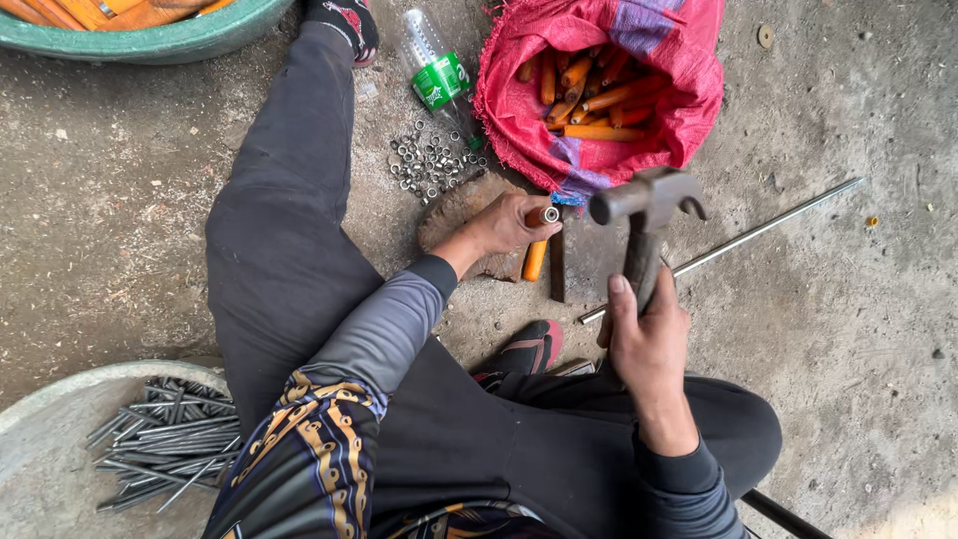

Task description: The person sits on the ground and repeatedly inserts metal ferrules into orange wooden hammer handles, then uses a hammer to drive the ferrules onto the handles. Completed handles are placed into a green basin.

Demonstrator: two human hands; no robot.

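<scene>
My left hand (507, 224) holds a short orange wooden handle (540, 217) with a metal ring on its end, over a flat stone (454, 215) on the ground. My right hand (647, 329) grips a claw hammer (649, 205) by its handle, the head raised just right of the orange handle. Another orange handle (535, 260) and a dark metal bar (557, 266) lie on the stone below my left hand.
A red mesh sack (689, 110) of orange handles lies open ahead. Several small metal rings (431, 163) and a plastic bottle (439, 75) sit left of it. A long steel rod (758, 232) lies at right. A basin (50, 399) holds metal spikes at lower left.
</scene>
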